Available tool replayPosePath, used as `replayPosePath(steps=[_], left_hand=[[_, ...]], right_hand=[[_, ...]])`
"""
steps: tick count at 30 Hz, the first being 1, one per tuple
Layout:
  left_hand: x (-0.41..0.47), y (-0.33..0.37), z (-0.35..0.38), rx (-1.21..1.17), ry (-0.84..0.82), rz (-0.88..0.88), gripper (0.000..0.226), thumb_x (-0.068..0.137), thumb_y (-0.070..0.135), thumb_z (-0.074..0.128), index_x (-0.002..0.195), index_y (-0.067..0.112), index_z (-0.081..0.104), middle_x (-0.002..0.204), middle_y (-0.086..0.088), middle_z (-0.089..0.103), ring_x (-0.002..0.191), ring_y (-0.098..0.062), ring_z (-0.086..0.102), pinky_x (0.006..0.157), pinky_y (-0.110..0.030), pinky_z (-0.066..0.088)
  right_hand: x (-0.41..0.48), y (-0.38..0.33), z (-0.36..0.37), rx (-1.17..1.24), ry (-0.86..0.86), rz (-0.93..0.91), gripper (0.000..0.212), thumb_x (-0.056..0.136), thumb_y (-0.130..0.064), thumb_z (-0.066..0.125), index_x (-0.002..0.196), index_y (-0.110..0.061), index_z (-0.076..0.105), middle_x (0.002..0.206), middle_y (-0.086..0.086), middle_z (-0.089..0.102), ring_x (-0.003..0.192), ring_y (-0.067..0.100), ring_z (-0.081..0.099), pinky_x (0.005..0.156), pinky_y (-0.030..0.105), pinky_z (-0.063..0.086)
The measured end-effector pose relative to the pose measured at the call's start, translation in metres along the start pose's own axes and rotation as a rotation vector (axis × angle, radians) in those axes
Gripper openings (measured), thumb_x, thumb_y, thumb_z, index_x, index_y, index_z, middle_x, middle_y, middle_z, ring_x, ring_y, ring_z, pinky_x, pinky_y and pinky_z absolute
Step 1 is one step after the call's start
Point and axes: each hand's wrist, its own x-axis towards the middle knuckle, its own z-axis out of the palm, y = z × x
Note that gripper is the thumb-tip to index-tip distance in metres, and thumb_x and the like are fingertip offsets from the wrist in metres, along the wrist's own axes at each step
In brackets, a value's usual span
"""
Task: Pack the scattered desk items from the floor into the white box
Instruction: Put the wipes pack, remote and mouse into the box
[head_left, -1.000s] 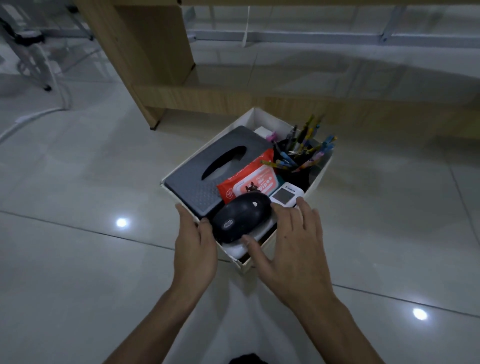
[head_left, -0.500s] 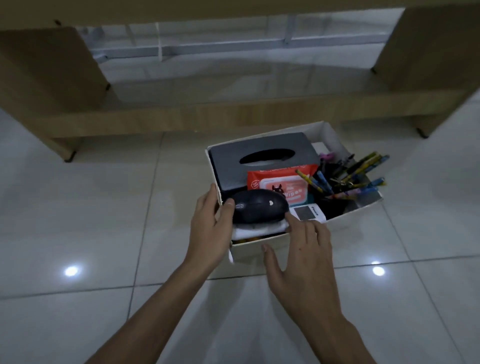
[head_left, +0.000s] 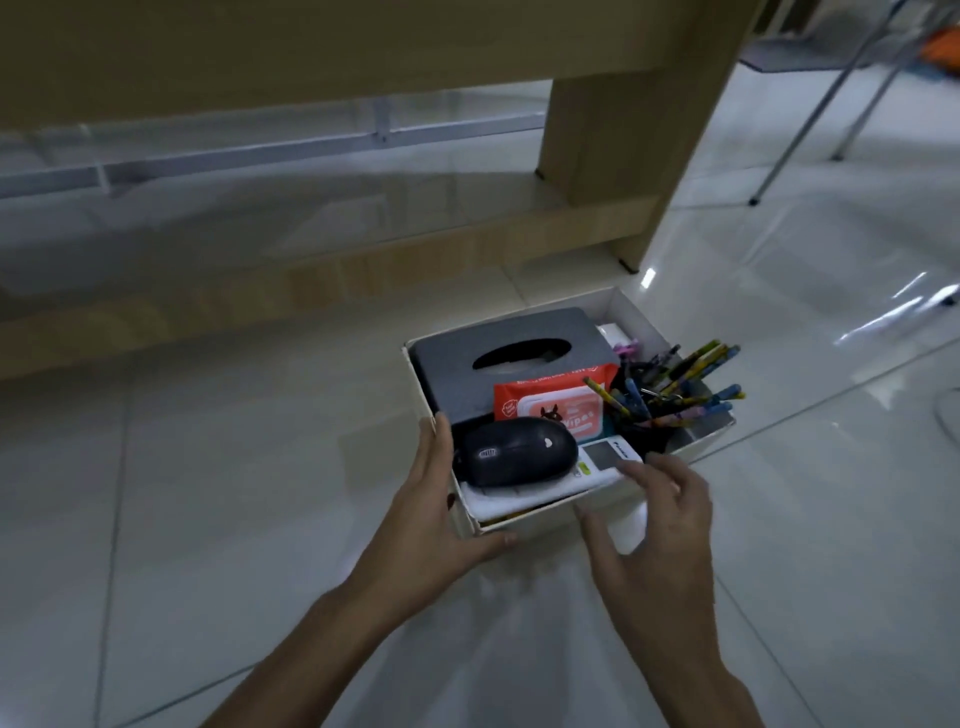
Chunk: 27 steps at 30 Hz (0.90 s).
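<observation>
Down at centre-right of the frame, the white box (head_left: 644, 317) sits on the glossy tiled floor (head_left: 208, 467), just in front of a wooden desk leg (head_left: 623, 130) that rises to the upper right. Inside it, a grey tissue holder (head_left: 498, 364) fills the far left part, with an orange wipes pack (head_left: 550, 408) lying partly over its near edge. A black cup of pens and pencils (head_left: 670, 384) stands in the right part, the tips fanning out over the box's right wall. Nearest the camera, a black mouse (head_left: 514, 451) rests on something white, and a white remote (head_left: 605, 460) lies just beside it to the right.

The left hand (head_left: 431, 525) is wrapped around the box's near-left corner, its fingers (head_left: 441, 441) running up the left wall and its thumb along the front wall, so it grips the box. The right hand (head_left: 660, 545) is at the near-right part of the front wall, fingers spread apart, their tips over the rim by the remote and the thumb low against the front face; whether it presses the box I cannot tell. Metal chair legs (head_left: 810, 119) show at the upper right.
</observation>
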Motion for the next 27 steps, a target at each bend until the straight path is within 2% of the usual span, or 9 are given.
replayPosePath(steps=[3, 6, 7, 10, 14, 16, 18, 23, 27], left_hand=[[0.020, 0.004, 0.009, 0.032, -0.029, 0.010, 0.131, 0.070, 0.063, 0.076, 0.152, 0.037, -0.024, 0.165, 0.014, -0.016, 0.150, 0.002, -0.002, 0.123, -0.026, 0.019], [0.043, 0.007, 0.015, 0.047, -0.055, 0.023, 0.132, 0.074, 0.052, 0.079, 0.151, 0.037, -0.027, 0.164, 0.015, -0.017, 0.148, 0.005, 0.005, 0.114, -0.008, 0.018], [0.052, 0.007, 0.016, 0.057, -0.068, 0.023, 0.132, 0.075, 0.049, 0.080, 0.150, 0.036, -0.028, 0.164, 0.015, -0.019, 0.147, 0.006, 0.005, 0.113, -0.007, 0.019], [0.084, 0.007, 0.014, 0.075, -0.098, 0.030, 0.133, 0.075, 0.046, 0.081, 0.150, 0.035, -0.028, 0.164, 0.014, -0.021, 0.148, 0.002, 0.007, 0.118, -0.024, 0.029], [0.131, 0.014, 0.018, 0.117, -0.119, 0.005, 0.131, 0.078, 0.042, 0.080, 0.152, 0.028, -0.027, 0.162, 0.013, -0.020, 0.138, 0.011, -0.002, 0.108, -0.010, 0.020], [0.155, 0.017, 0.025, 0.144, -0.122, 0.005, 0.132, 0.078, 0.044, 0.079, 0.151, 0.025, -0.029, 0.163, 0.005, -0.024, 0.143, 0.003, -0.010, 0.113, -0.015, 0.015], [0.183, 0.016, 0.031, 0.138, -0.116, 0.015, 0.134, 0.076, 0.045, 0.080, 0.151, 0.025, -0.029, 0.164, 0.001, -0.024, 0.148, -0.006, -0.012, 0.120, -0.022, 0.014], [0.235, 0.017, 0.042, 0.051, -0.126, -0.008, 0.137, 0.071, 0.048, 0.083, 0.151, 0.032, -0.027, 0.162, 0.006, -0.028, 0.149, -0.008, -0.014, 0.123, -0.039, 0.022], [0.248, 0.019, 0.053, 0.051, -0.110, -0.003, 0.134, 0.074, 0.041, 0.083, 0.152, 0.030, -0.025, 0.162, 0.003, -0.027, 0.148, -0.007, -0.016, 0.123, -0.040, 0.020]], right_hand=[[0.018, 0.017, -0.009, 0.067, -0.112, 0.214, 0.072, 0.088, -0.035, 0.073, 0.149, -0.023, 0.036, 0.159, 0.003, 0.028, 0.144, 0.024, 0.035, 0.110, 0.039, 0.041], [0.039, 0.031, -0.005, 0.162, -0.188, 0.201, 0.080, 0.091, -0.041, 0.067, 0.155, -0.029, 0.020, 0.158, 0.002, 0.036, 0.142, 0.023, 0.041, 0.112, 0.044, 0.043], [0.047, 0.033, -0.002, 0.170, -0.184, 0.200, 0.081, 0.091, -0.042, 0.067, 0.155, -0.030, 0.019, 0.157, 0.002, 0.037, 0.140, 0.023, 0.042, 0.110, 0.044, 0.045], [0.073, 0.040, 0.005, 0.216, -0.150, 0.217, 0.081, 0.089, -0.043, 0.069, 0.153, -0.032, 0.021, 0.156, -0.001, 0.038, 0.140, 0.023, 0.043, 0.110, 0.044, 0.046], [0.116, 0.052, 0.012, 0.310, -0.110, 0.216, 0.075, 0.092, -0.040, 0.068, 0.152, -0.037, 0.024, 0.149, -0.012, 0.042, 0.138, 0.017, 0.044, 0.111, 0.039, 0.044], [0.142, 0.059, 0.013, 0.312, -0.096, 0.208, 0.073, 0.093, -0.038, 0.067, 0.153, -0.034, 0.026, 0.149, -0.007, 0.046, 0.135, 0.015, 0.046, 0.108, 0.031, 0.043], [0.167, 0.067, 0.014, 0.311, -0.084, 0.205, 0.073, 0.092, -0.037, 0.068, 0.153, -0.032, 0.027, 0.150, -0.002, 0.047, 0.135, 0.017, 0.047, 0.107, 0.031, 0.043], [0.216, 0.081, 0.017, 0.327, -0.076, 0.218, 0.074, 0.091, -0.040, 0.069, 0.152, -0.031, 0.027, 0.151, 0.001, 0.047, 0.137, 0.021, 0.048, 0.110, 0.039, 0.045], [0.234, 0.088, 0.017, 0.327, -0.057, 0.206, 0.075, 0.090, -0.038, 0.071, 0.151, -0.030, 0.029, 0.150, 0.003, 0.049, 0.134, 0.023, 0.050, 0.105, 0.035, 0.048]])
